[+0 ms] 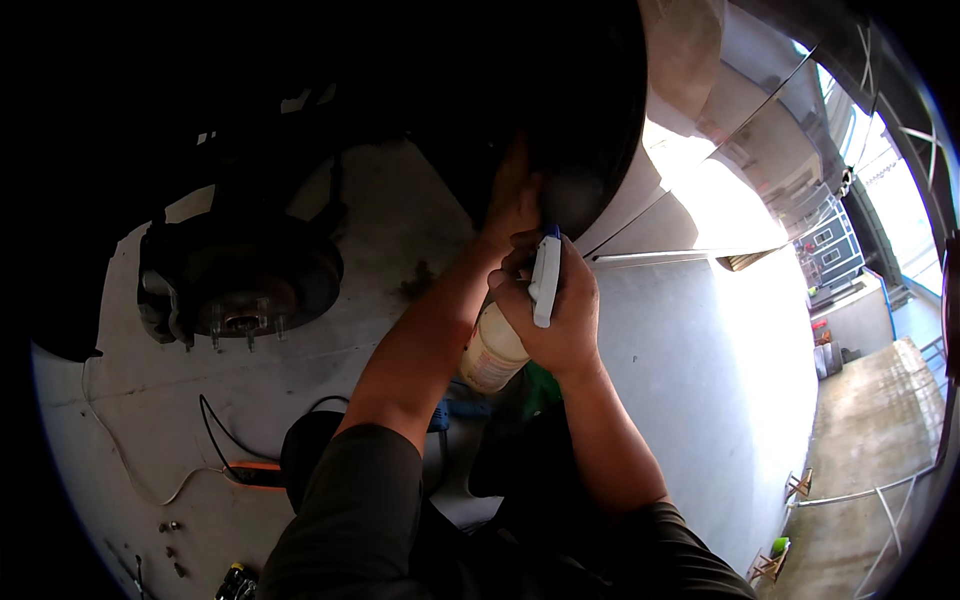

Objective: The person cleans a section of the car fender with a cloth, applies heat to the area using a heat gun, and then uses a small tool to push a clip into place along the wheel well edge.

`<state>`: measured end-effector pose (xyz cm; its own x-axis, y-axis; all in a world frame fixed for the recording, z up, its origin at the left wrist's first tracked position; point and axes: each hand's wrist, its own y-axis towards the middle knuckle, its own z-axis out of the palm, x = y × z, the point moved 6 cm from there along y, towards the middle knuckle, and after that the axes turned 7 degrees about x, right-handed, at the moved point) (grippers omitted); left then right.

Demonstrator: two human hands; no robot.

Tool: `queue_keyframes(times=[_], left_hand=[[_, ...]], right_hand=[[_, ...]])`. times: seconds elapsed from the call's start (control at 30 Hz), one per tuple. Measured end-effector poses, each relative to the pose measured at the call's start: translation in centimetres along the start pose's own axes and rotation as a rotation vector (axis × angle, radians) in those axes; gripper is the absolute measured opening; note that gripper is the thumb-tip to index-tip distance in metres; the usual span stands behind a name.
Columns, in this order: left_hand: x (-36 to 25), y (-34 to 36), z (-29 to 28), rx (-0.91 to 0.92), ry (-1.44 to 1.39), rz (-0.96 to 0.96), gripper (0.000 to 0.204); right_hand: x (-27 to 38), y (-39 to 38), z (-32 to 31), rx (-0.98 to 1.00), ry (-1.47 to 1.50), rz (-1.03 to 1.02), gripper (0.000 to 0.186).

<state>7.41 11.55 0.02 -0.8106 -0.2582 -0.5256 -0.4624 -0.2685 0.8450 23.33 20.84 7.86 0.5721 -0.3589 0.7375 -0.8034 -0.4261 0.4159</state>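
In the head view, the right hand (568,310) is wrapped around the neck of a pale spray bottle (497,355) with a white trigger head, holding it tilted above the grey floor (690,340). The left hand (512,205) reaches just beyond it into the dark wheel arch (618,150); shadow hides its fingertips, so whether it grips anything I cannot tell. A brake disc (305,270) with bare studs hangs to the left. Toward the floor's near left corner lie an orange-and-black object (257,474) and several small metal pieces (170,551).
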Motion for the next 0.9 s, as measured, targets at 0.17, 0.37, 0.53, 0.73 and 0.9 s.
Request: queue_keyframes(times=[0.17, 0.37, 0.53, 0.73, 0.9], left_hand=[[1.8, -7.2, 0.8, 0.002, -0.593, -0.209, 0.063], [9.9, -6.1, -0.2, 0.069, 0.769, -0.121, 0.062], [5.9, -8.1, 5.6, 0.094, 0.068, 0.049, 0.062], [17.3, -19.5, 1.1, 0.255, 0.066, -0.252, 0.059], [20.6, -24.8, 4.5, 0.668, -0.11, -0.625, 0.056]], right_hand=[[-2.0, -0.7, 0.3, 0.034, -0.088, 0.016, 0.036], [-0.7, -0.1, 2.9, 0.052, 0.028, 0.046, 0.038], [-5.6, -1.8, -2.2, -0.057, -0.047, 0.15, 0.039], [-4.0, -0.7, 2.0, 0.077, -0.03, 0.097, 0.04], [-10.4, -1.1, 4.4, 0.096, -0.274, 0.11, 0.038]])
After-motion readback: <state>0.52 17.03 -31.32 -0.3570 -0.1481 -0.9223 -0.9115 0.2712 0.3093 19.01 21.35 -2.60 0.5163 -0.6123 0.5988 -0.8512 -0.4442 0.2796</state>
